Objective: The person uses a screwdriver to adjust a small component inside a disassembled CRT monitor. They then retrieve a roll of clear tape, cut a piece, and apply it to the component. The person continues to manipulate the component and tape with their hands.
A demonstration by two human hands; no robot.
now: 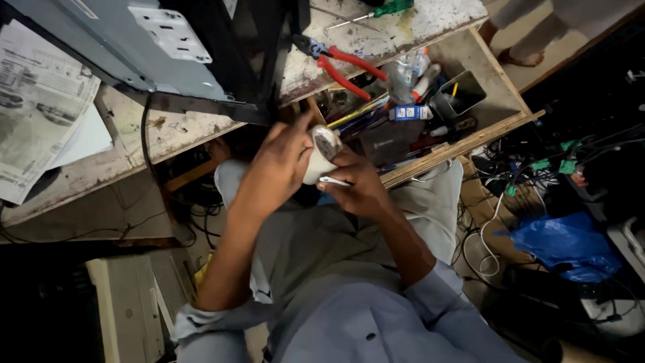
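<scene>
Single head cam, looking steeply down over the person's chest and lap, close range. Both forearms fill centre frame. Workbench (168, 134) front edge crosses upper frame, open drawer (470, 138) upper right, floor cables right.

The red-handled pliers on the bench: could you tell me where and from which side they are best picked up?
Grip the red-handled pliers by the two red handles, coming from above near the open drawer. They lie flat on the bench, handles spread toward the drawer, dark jaws pointing toward the metal chassis.
</scene>
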